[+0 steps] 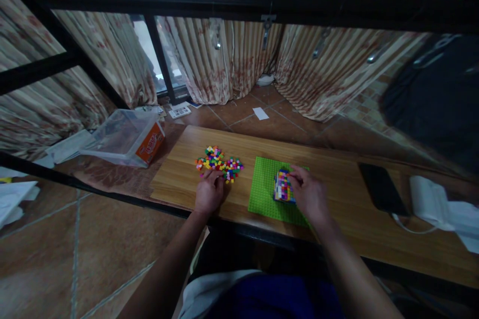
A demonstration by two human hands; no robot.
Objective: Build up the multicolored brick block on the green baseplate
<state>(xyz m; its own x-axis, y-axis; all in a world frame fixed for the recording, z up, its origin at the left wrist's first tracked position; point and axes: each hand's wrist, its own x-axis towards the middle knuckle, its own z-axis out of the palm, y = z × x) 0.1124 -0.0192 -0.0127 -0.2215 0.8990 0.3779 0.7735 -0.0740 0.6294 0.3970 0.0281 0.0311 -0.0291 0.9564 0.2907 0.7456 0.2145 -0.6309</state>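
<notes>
Item 1: block build (281,190), multicoloured w/ dark blue at edges, on the green baseplate (258,198), a bit R of its centre. Long axis: can't tell; R side is partly hidden by fingers.

Item 2: R hand (310,197), the nearer of the two by far. Comes in from the build's R, fingertips at its far R part, so the build lies just L of the grip & slightly toward the person. Thumb & forefinger drawn together; can't tell from where I stand if a block is btwn them or if they only touch the build.

Item 3: L hand (209,193), well L of the build, off the baseplate. Fingers curled, at near edge of loose blocks; whether they hold one, can't tell.

Item 4: loose blocks (213,158), small, mixed cols., spread in a patch L of the baseplate, w/ bare wood btwn.

Item 5: wooden table (337,209), long side running L–R in front of the person; carries all the above.

Item 6: dark phone (381,188), R end of table, w/ white cable (413,231) nr. its lower end; white bundle (430,200) beside.

Item 7: see-through tub (116,132), orange label (150,143), beyond table's L end.

Item 8: white card (261,113), on floor past table's far edge.
</notes>
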